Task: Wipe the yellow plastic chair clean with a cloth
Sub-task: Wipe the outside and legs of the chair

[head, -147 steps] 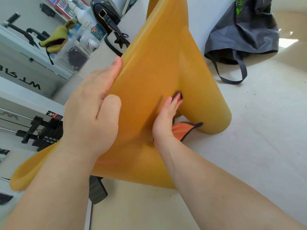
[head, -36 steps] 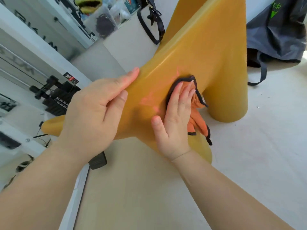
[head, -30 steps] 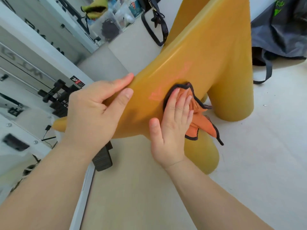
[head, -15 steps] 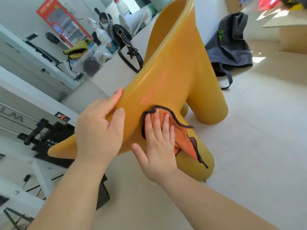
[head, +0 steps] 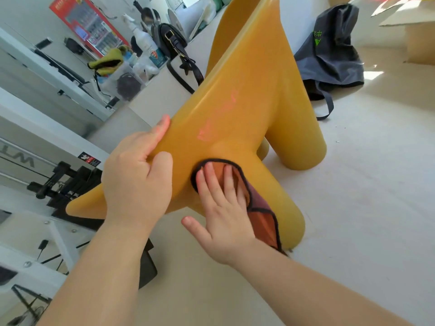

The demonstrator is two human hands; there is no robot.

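One cloth (head: pixel 261 208) slid lower | right fingers (head: pixel 211 184) flat atop | left fingers (head: pixel 160 131) grip one chair (head: pixel 247 90)

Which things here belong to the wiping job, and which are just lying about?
Job: yellow chair, orange cloth, left hand gripping the chair, right hand pressing the cloth.
Lying about: grey bag, black handbag, spray bottle, red poster.

2 bare forearms; left grip (head: pixel 137 184), right grip (head: pixel 223 222) (short nails).
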